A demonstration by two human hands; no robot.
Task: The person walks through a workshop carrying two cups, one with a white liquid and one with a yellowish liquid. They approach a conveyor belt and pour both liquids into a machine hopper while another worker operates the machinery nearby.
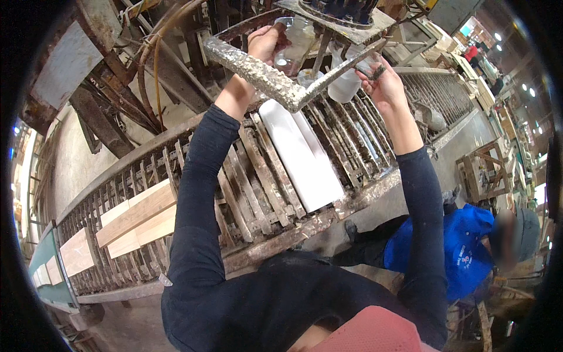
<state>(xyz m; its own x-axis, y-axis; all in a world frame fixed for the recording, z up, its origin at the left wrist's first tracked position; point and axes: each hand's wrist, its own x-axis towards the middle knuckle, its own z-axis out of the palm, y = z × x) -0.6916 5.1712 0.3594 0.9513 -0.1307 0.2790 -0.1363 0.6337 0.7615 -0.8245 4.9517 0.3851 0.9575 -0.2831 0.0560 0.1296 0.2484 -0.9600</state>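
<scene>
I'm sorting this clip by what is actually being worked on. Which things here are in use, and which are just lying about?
In use:
- left hand on a clear jar
- right hand by a white bottle
- paint-crusted bracket and machine head above

Lying about:
- white board on the conveyor
- bare wood boards
- crouching person in blue

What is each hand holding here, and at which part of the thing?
The left hand grips a clear glass jar by its side wall. The right hand pinches a small dark piece between its fingers; what it is cannot be told.
</scene>
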